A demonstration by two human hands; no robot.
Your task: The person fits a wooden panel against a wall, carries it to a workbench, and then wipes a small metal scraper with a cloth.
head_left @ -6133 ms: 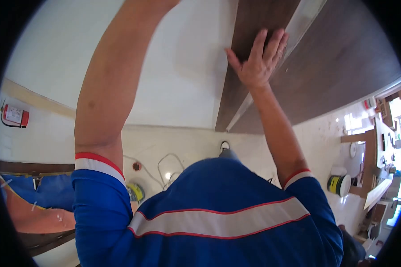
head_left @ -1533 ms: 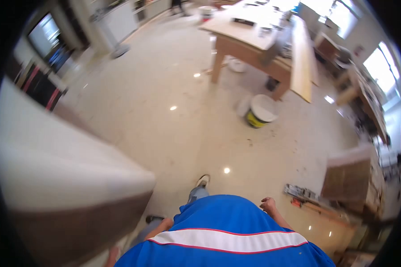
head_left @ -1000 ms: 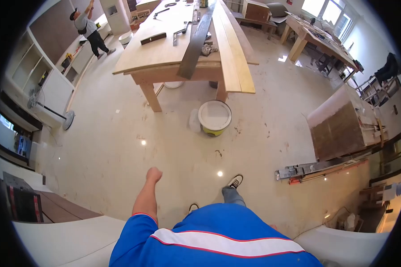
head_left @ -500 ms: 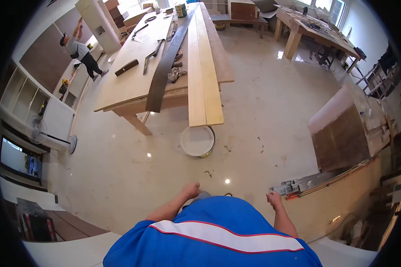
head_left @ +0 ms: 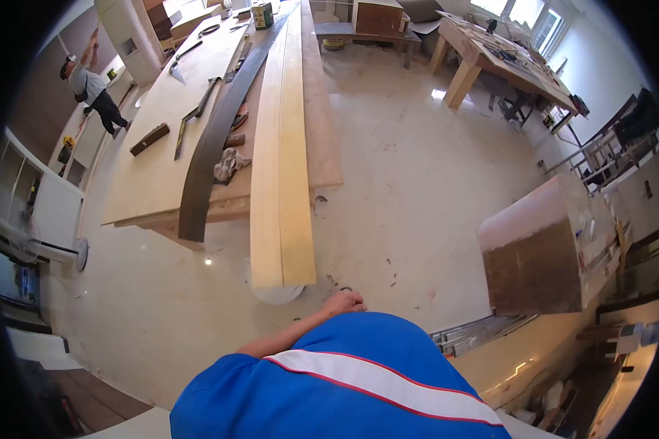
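My left hand [head_left: 344, 301] hangs in front of my body with its fingers curled in, and no object shows in it. It is nearest to the end of two long pale wooden boards [head_left: 282, 219], which lie side by side and overhang the worktable [head_left: 146, 175]. A white round bucket lid [head_left: 277, 294] shows partly beneath that end. To the left, a long dark strip [head_left: 205, 175] also runs past the table's edge. Between strip and boards lies a crumpled rag [head_left: 230, 165]. My right hand is out of sight.
Left on the table are a dark wooden block [head_left: 149, 139] and a square-like tool [head_left: 198, 117]. A brown and pinkish box [head_left: 531, 256] stands at right, beside metal rails [head_left: 483, 333]. Another person [head_left: 91, 88] works at the far-left wall. A second bench [head_left: 490, 55] stands behind.
I have come closer to the table, and the boards now reach nearer to me, covering much of the bucket. My left hand has swung forward and right; my right hand has left the view.
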